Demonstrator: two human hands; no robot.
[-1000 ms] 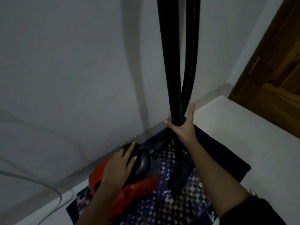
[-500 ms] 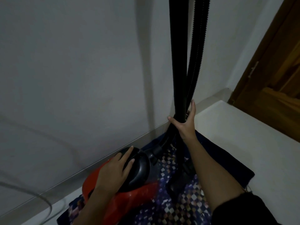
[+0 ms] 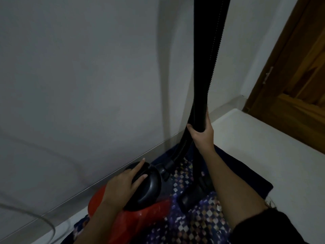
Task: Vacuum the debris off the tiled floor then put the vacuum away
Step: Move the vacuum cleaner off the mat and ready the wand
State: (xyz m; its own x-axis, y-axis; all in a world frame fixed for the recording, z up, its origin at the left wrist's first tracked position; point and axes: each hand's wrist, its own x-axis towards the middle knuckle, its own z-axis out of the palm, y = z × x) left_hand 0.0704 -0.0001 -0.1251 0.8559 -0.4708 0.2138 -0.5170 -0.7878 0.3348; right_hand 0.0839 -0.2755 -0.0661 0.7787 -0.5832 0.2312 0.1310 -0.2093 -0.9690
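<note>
Against wall, head view: one red canister vacuum (image 3: 140,213) on patterned mat (image 3: 197,224), beside skirting. One black wand (image 3: 200,95) upright, one ribbed hose (image 3: 182,143) alongside. Right hand (image 3: 202,134) wrapped round wand, fingers (image 3: 190,128) closed on it. Left hand (image 3: 125,184) flat on black dome, fingers (image 3: 139,167) spread, gripping nothing. No debris visible; vacuuming judged done, stowing nearly complete. One wooden door (image 3: 297,81), one cable (image 3: 44,221).
</note>
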